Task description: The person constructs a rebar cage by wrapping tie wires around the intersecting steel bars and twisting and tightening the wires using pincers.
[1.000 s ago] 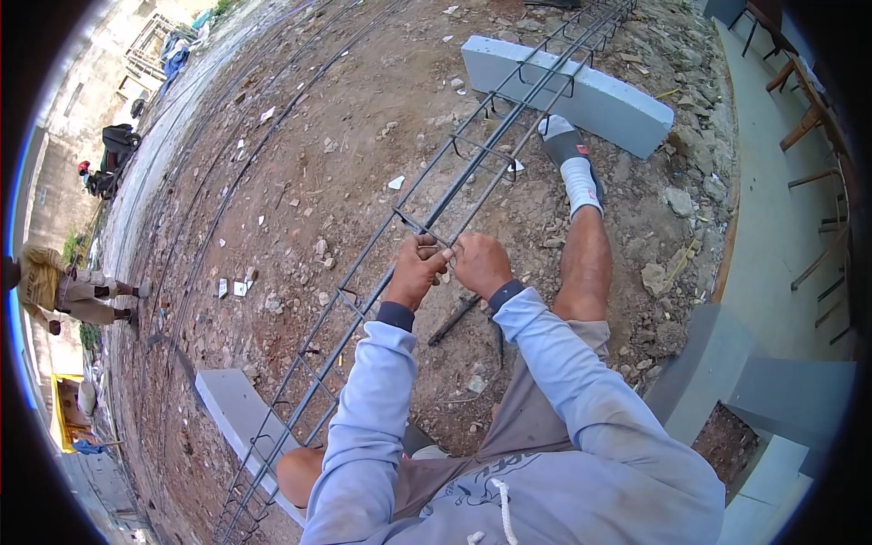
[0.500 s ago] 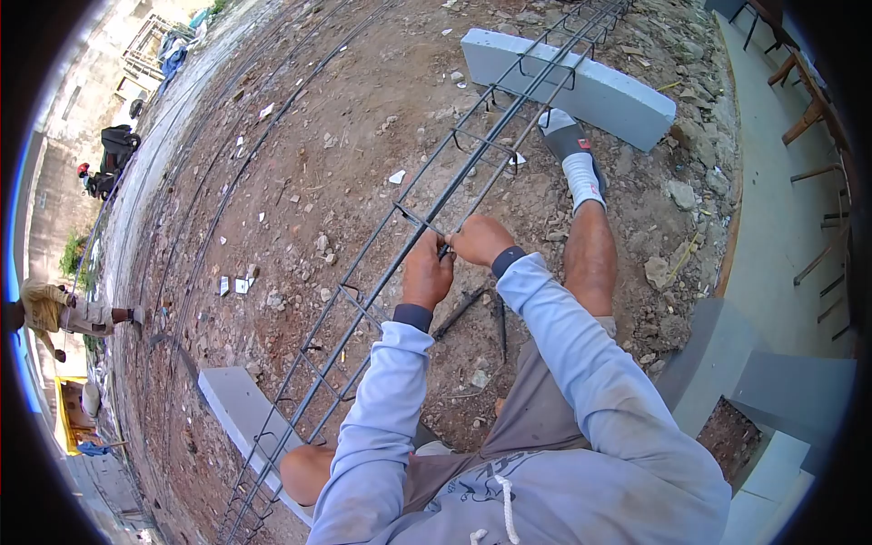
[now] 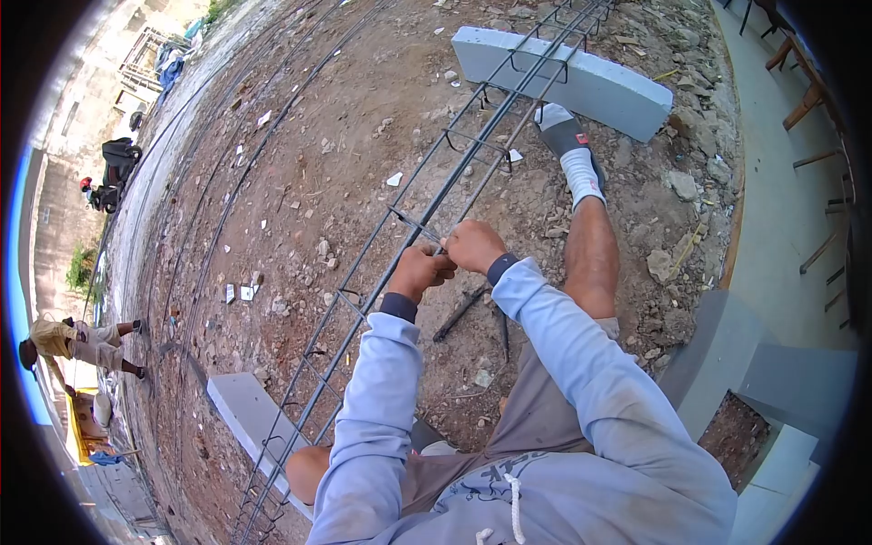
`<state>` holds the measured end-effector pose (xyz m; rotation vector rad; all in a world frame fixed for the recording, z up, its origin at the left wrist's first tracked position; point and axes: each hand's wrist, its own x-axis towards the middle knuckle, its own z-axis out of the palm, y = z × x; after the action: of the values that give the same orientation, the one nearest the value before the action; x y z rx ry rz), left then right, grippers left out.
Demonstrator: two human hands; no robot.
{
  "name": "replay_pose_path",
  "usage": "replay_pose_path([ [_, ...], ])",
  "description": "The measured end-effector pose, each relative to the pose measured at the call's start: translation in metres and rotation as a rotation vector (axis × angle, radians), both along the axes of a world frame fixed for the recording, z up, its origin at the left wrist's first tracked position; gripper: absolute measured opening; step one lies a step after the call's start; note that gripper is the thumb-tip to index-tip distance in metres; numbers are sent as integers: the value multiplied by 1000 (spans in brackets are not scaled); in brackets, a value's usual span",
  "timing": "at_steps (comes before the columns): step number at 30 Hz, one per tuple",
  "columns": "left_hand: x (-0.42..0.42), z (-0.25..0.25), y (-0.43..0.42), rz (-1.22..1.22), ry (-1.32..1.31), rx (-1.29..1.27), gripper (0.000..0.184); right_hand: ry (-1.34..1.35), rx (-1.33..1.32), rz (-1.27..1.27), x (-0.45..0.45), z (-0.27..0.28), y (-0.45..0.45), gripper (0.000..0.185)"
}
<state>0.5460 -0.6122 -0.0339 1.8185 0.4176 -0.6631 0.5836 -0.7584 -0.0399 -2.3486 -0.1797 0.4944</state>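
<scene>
A long cage of steel reinforcing bars [image 3: 436,198] with square stirrups runs diagonally under my hands. It rests on two pale blocks, one at the top [image 3: 581,86] and one at the lower left [image 3: 241,409]. My left hand [image 3: 421,272] is closed in a pinch beside the cage's near bar. Right against it, my right hand [image 3: 474,245] is closed too. A thin strand of tie wire [image 3: 433,238] shows between my fingers and a stirrup corner; its ends are hidden. Below lies a dark tool [image 3: 461,313] with two handles, perhaps pincers.
Loose bars [image 3: 245,141] lie along the rubble-strewn soil [image 3: 309,191] on the left. Another person [image 3: 77,345] stands at the far left. A parked motorcycle [image 3: 113,173] is beyond. Wooden furniture [image 3: 804,100] stands on the right-hand floor.
My hands have drawn slightly down and back from the bars, and the wire strand shows more. At the far left the other person has shifted, legs now apart.
</scene>
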Motion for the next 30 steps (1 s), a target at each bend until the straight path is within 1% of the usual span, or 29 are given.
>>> replay_pose_path([
  [1,-1,4,3,46,30,-136,23,-21,19,12,0,-4,-1,34],
  [4,-2,13,5,234,93,-326,21,-61,57,50,2,-4,-4,34],
  [7,2,11,8,390,143,-398,18,-66,73,76,-1,-2,-7,36],
  [10,4,11,3,444,144,-300,15,-119,119,37,-3,-8,-6,35],
  [13,5,0,7,432,109,-296,14,-154,139,7,-7,-8,-5,32],
  [15,2,-4,8,411,31,-304,12,-205,162,-40,-11,-3,-5,32],
  [18,-3,-7,7,427,-60,-286,10,-73,73,8,-11,11,-6,32],
  [22,-6,-8,1,462,-178,-266,11,-89,87,-29,-11,7,-4,33],
  [25,-3,0,1,475,-85,-319,15,-81,84,-47,-13,6,-3,32],
  [28,4,-2,6,427,-48,-344,17,-94,84,-39,-14,6,-1,32],
  [30,2,-4,6,448,-87,-353,16,-114,84,-36,-16,6,-1,32],
])
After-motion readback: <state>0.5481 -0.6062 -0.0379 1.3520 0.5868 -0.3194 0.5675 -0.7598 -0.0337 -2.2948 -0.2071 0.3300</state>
